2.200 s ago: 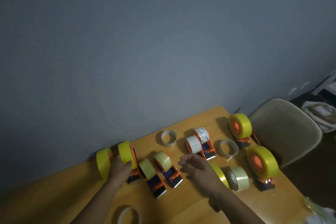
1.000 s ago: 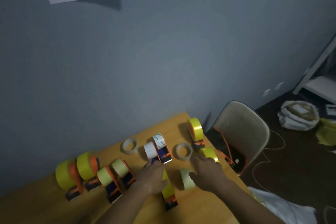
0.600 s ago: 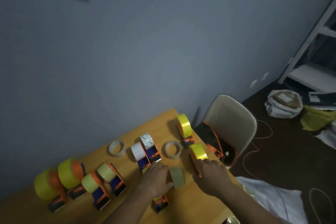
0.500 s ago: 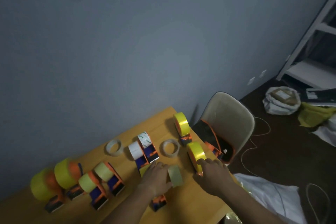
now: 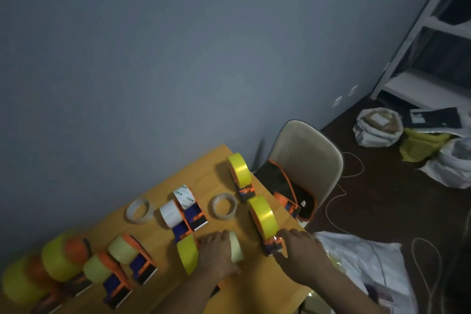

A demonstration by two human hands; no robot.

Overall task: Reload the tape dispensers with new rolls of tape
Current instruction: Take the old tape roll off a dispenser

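Loaded tape dispensers on counter: nine. Loose clear tape rolls: three. Chair: one. Hands: two. Bags on floor: several, blurred.

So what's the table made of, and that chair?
The table looks like wood, or a wood-look top: warm orange-brown, smooth, matte. The chair looks like moulded plastic: one curved beige shell with a soft sheen, though it could be padded.

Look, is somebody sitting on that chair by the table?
No, the chair holds only a dark orange-trimmed object on its seat; nobody sits there.
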